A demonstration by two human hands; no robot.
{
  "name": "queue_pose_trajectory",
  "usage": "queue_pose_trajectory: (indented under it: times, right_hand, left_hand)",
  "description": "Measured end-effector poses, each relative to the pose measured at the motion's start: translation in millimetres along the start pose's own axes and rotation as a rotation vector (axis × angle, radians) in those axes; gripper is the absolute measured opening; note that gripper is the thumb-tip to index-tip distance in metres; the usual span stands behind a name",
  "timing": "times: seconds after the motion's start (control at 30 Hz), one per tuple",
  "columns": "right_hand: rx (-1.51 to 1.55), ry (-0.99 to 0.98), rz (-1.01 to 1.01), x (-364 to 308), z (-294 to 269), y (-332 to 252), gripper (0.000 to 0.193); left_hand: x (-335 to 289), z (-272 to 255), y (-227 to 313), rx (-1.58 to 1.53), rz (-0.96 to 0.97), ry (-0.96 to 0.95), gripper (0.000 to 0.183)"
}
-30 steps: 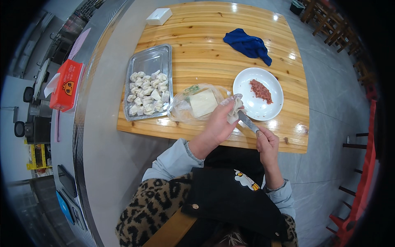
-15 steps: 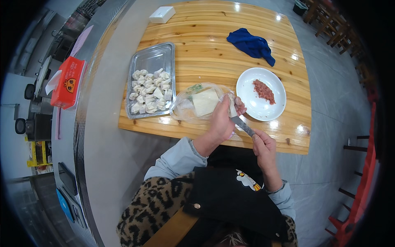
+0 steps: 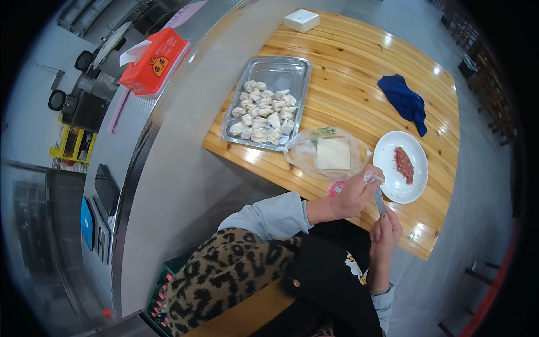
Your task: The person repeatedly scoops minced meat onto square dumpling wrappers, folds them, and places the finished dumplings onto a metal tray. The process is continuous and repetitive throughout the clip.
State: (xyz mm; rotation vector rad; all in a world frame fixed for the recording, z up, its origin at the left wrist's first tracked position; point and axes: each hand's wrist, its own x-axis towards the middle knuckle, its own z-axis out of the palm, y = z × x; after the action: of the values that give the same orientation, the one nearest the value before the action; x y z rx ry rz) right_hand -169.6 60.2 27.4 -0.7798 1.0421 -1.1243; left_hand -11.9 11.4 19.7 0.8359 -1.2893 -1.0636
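Between the fingers of my left hand point(image 3: 355, 195) is a small wonton point(image 3: 371, 177), its pale wrapper gathered into folds. My right hand point(image 3: 386, 231) grips the handle of a knife point(image 3: 379, 201) with a narrow flat metal blade, whose tip reaches up to the wonton. Just beyond my left hand lies a stack of square wrappers point(image 3: 333, 154) on a clear plastic bag point(image 3: 300, 151). To the right, a white plate point(image 3: 383, 155) holds a patch of minced meat point(image 3: 402, 164). Several folded wontons point(image 3: 259, 111) fill the near part of a metal tray point(image 3: 281, 67).
A blue cloth point(image 3: 403, 101) lies at the far right of the wooden table point(image 3: 342, 73), and a white box point(image 3: 302, 21) at its far edge. On the metal counter at left are a red tissue box point(image 3: 155, 63) and phone-like devices point(image 3: 105, 188). A green crate point(image 3: 160, 289) stands below.
The view has turned, so the table sits further right and is tilted. The wrapper in my left hand has gone from loosely folded to gathered. Both hands have shifted away from the wrapper stack.
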Motion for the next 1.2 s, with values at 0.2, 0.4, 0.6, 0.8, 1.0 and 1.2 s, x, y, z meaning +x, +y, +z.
queue_pose_trajectory:
  times: [0.2,0.4,0.6,0.8,1.0,1.2]
  right_hand:
    - [-0.119,0.061,-0.129,1.3,-25.8,-5.4,0.028]
    - [-0.073,0.111,-0.110,1.0,-39.2,-1.7,0.028]
    - [-0.122,0.129,-0.137,1.6,-33.6,-2.2,0.028]
    - [-0.117,0.101,-0.118,3.4,-34.6,-8.5,0.028]
    - [-0.140,0.086,-0.113,6.0,-29.0,-7.1,0.029]
    - [-0.120,0.061,-0.120,1.4,-29.2,-7.1,0.029]
  left_hand:
    - [35.3,-76.6,9.5,0.370,0.020,0.154,0.018]
    - [127.4,-222.7,14.3,1.267,-0.024,-0.015,0.027]
    - [142.1,-255.0,0.9,1.366,-0.479,-0.233,0.031]
    - [118.9,-226.2,16.5,1.271,-0.012,-0.010,0.023]
    - [34.3,-112.1,11.0,0.998,-0.107,-0.219,0.024]
    - [21.8,-87.9,-2.4,1.143,-0.128,-0.174,0.028]
